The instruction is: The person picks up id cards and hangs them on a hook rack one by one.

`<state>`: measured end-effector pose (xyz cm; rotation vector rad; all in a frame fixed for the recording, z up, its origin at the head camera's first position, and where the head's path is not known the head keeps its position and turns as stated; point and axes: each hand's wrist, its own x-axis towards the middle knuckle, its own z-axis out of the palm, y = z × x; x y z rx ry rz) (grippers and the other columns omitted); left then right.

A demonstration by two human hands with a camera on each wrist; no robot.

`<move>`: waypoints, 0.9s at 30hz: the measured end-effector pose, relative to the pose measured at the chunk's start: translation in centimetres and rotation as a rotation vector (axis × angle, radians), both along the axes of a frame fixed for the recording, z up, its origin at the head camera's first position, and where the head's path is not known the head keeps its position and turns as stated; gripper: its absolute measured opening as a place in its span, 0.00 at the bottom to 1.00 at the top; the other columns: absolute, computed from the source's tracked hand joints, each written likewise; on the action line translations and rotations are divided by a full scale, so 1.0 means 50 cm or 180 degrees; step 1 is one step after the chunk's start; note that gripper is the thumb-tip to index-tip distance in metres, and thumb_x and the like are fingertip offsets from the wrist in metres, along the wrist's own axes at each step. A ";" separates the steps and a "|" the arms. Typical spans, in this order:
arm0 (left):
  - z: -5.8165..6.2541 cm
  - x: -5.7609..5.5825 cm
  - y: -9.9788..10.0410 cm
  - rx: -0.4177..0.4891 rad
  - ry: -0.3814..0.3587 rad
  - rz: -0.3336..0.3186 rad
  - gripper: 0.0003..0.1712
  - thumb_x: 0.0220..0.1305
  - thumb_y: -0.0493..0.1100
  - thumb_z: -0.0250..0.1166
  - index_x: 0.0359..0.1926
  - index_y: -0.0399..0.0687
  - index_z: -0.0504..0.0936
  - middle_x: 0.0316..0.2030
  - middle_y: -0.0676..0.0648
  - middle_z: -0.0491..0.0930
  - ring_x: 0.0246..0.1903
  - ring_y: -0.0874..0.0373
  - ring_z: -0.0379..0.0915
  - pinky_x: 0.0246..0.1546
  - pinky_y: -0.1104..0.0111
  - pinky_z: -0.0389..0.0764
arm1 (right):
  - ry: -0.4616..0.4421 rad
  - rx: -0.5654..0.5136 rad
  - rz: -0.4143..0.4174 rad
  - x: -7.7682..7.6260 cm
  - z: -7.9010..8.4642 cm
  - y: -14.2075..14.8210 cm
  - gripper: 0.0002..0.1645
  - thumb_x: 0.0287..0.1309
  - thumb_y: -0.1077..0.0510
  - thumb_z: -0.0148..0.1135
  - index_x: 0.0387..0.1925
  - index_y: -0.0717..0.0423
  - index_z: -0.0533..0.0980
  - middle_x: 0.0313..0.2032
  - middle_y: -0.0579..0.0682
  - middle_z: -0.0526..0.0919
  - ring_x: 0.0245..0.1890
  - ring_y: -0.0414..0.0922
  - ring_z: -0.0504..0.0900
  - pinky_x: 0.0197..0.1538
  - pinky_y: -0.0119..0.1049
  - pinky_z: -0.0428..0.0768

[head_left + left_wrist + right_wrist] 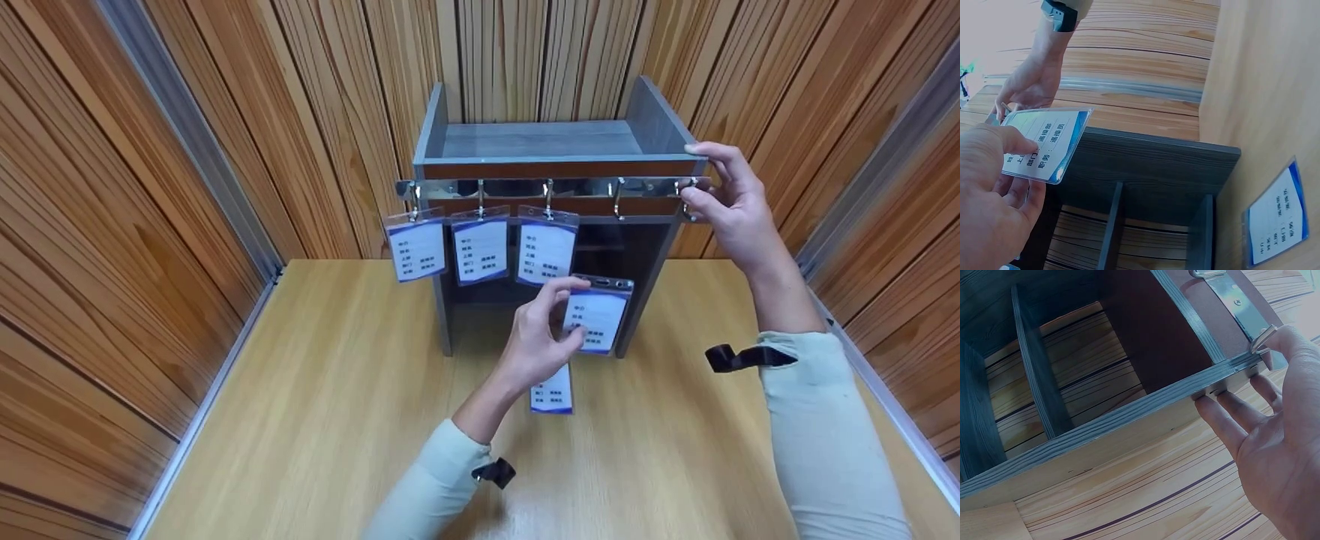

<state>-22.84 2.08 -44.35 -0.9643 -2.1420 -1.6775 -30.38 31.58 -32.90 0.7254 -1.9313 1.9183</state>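
Observation:
My left hand (536, 337) pinches a clear badge holder (607, 311) with a white and blue card, in front of the shelf's lower right part. Thumb and fingers clasp this badge (1060, 151) in the left wrist view too. My right hand (739, 210) grips the upper right corner of a grey shelf (656, 120), its thumb at the end of the metal hook rail (517, 187). In the right wrist view the thumb lies by a hook (1264, 338) and the fingers touch the side panel. Three badges hang from the left hooks: one (416, 251), another (480, 251), a third (547, 244).
Another badge (553, 397) lies on the wooden table (337, 412), partly behind my left hand in the head view. A bare hook (618, 199) sits right of the hanging badges. Wood-panelled walls (337, 112) enclose the table.

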 end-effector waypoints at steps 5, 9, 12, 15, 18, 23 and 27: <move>0.013 -0.001 0.003 -0.0014 0.0028 -0.0019 0.33 0.72 0.26 0.70 0.73 0.47 0.74 0.48 0.39 0.89 0.31 0.63 0.67 0.33 0.77 0.71 | -0.0050 0.0035 -0.0057 0.003 -0.002 0.000 0.28 0.79 0.70 0.59 0.76 0.57 0.72 0.69 0.48 0.78 0.49 0.42 0.85 0.48 0.28 0.87; 0.029 -0.005 0.008 0.0011 0.0066 -0.0044 0.34 0.71 0.27 0.70 0.74 0.47 0.74 0.41 0.39 0.88 0.32 0.64 0.69 0.34 0.77 0.71 | -0.0042 0.0052 -0.0068 0.004 -0.001 0.001 0.28 0.79 0.69 0.59 0.76 0.57 0.72 0.70 0.49 0.78 0.50 0.43 0.85 0.50 0.28 0.88; 0.043 -0.009 0.014 0.0051 0.0152 -0.0040 0.35 0.70 0.26 0.70 0.75 0.45 0.74 0.46 0.39 0.90 0.33 0.61 0.71 0.34 0.76 0.71 | -0.0022 0.0065 -0.0051 0.003 0.001 0.001 0.28 0.80 0.69 0.58 0.76 0.58 0.71 0.70 0.49 0.78 0.51 0.43 0.86 0.51 0.29 0.89; 0.056 -0.012 0.019 0.0068 0.0230 -0.0022 0.35 0.70 0.26 0.70 0.76 0.43 0.74 0.60 0.39 0.90 0.43 0.57 0.83 0.44 0.76 0.81 | -0.0028 0.0082 -0.0081 0.003 0.001 0.001 0.28 0.80 0.69 0.59 0.76 0.57 0.71 0.70 0.48 0.78 0.52 0.44 0.87 0.52 0.29 0.90; 0.065 -0.013 0.023 0.0068 0.0249 -0.0013 0.36 0.72 0.27 0.70 0.77 0.43 0.73 0.72 0.40 0.84 0.61 0.51 0.87 0.64 0.71 0.85 | -0.0041 0.0096 -0.0102 0.004 0.002 0.000 0.28 0.79 0.69 0.59 0.76 0.58 0.71 0.70 0.49 0.78 0.52 0.45 0.87 0.53 0.30 0.91; 0.075 -0.013 0.028 0.0075 0.0276 0.0029 0.36 0.73 0.28 0.70 0.79 0.43 0.74 0.77 0.41 0.81 0.66 0.48 0.85 0.64 0.70 0.85 | -0.0050 0.0094 -0.0100 0.006 0.004 -0.002 0.28 0.79 0.68 0.59 0.76 0.57 0.71 0.70 0.49 0.78 0.52 0.43 0.87 0.52 0.29 0.90; 0.083 -0.016 0.034 0.0106 0.0289 0.0070 0.35 0.73 0.28 0.70 0.79 0.42 0.74 0.75 0.41 0.82 0.55 0.51 0.85 0.51 0.74 0.83 | -0.0028 0.0048 -0.0054 0.005 0.003 -0.001 0.28 0.79 0.70 0.58 0.76 0.58 0.71 0.71 0.50 0.77 0.54 0.43 0.88 0.53 0.29 0.91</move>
